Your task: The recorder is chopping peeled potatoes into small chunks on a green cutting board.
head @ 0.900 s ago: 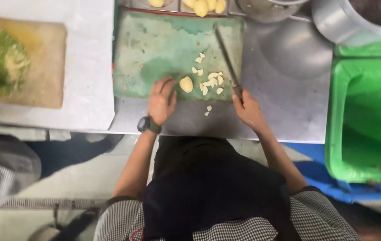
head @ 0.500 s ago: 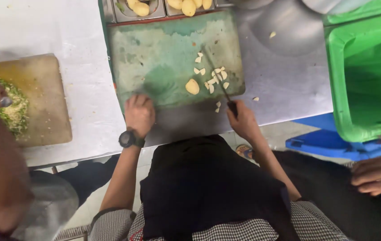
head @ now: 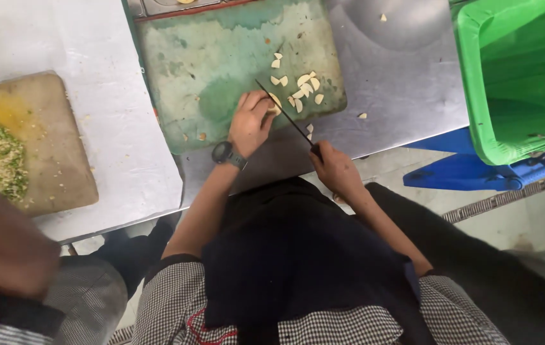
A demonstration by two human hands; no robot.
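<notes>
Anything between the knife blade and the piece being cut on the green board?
Nothing visible. The knife in the right hand rests against the pale piece held by the left hand on the green board; only loose slices lie beyond.

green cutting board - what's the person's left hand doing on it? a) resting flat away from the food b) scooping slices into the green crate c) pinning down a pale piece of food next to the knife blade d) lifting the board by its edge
c: the left hand presses on a pale piece on the green cutting board, right beside the knife held by the right hand.
</notes>
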